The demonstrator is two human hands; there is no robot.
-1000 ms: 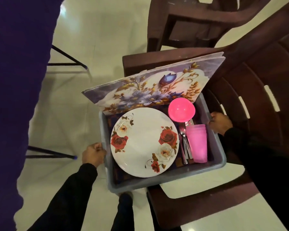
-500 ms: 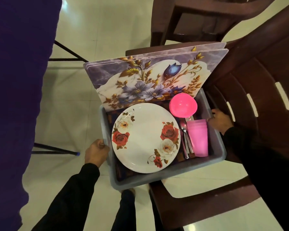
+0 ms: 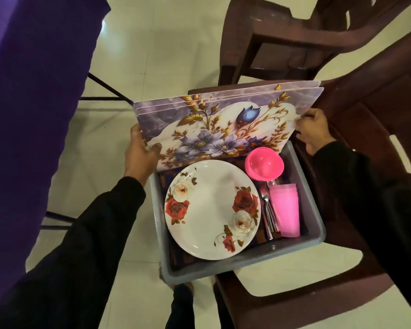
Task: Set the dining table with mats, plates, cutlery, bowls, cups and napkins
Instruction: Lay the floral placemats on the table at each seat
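the left hand (image 3: 140, 150) gripped the left edge of the mats (image 3: 223, 124), thumb on the printed face and fingers behind. the right hand (image 3: 312, 129) pinched the right edge of the same mats. the mats, a stack with purple flowers and gold leaves, stood tilted at the far end of a grey tub (image 3: 247, 260), their lower edge behind the plate. the tub sat on the seat of a dark brown chair (image 3: 342, 293). inside it a white plate (image 3: 211, 210) with red and white roses lay flat on the left. a pink bowl (image 3: 263, 166) sat at the far right, just beside the mats. pink cups (image 3: 285, 210) lay stacked on their side along the right wall, and spoons (image 3: 267, 210) lay between the plate and the cups. a purple cloth (image 3: 29, 103) hung at the left over the pale floor (image 3: 164, 43).
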